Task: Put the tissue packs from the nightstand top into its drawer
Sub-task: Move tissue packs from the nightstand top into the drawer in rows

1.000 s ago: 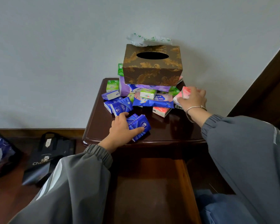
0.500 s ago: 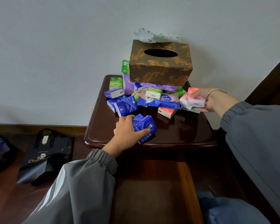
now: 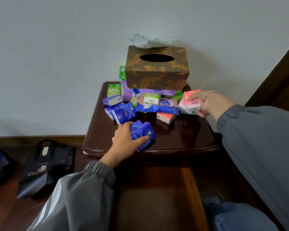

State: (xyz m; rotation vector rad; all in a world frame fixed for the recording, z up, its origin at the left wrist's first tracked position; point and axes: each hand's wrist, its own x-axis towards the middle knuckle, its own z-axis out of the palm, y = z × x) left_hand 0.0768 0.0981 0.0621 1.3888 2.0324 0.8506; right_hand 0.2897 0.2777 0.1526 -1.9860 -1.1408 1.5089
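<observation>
I see my left hand (image 3: 123,140) at about 7 o'clock on the nightstand (image 3: 182,139) top, curled over two blue packs (image 3: 143,133) near the front edge, thumb on one side and fingers on the other; the packs touch the wood. My right hand (image 3: 202,104) sits at 3 o'clock, closed around pink packs (image 3: 188,102); I count at least two in the grip, held just off the right side of the pile, and I cannot tell whether they touch the top. A bangle (image 3: 205,97) rings that wrist.

The pile fills the 12 o'clock half. One brown tissue box (image 3: 157,72) with an oval slot rests on top of a purple pack (image 3: 150,94), with crumpled wrapping (image 3: 148,41) behind it. One long blue wipes pack (image 3: 157,106) lies across the middle, one small green-and-white pack (image 3: 152,98) upon it. At 10 o'clock I count three more blue packs (image 3: 122,112) and one green pack (image 3: 113,90) standing near the back left corner. One pink pack (image 3: 166,116) lies under the wipes' right end. More green shows at the box's left and right, count unclear.

The drawer (image 3: 153,197) is open at 6 o'clock, and I see no packs in the part in view. One black bag (image 3: 47,169) lies on the floor at 8 o'clock.
</observation>
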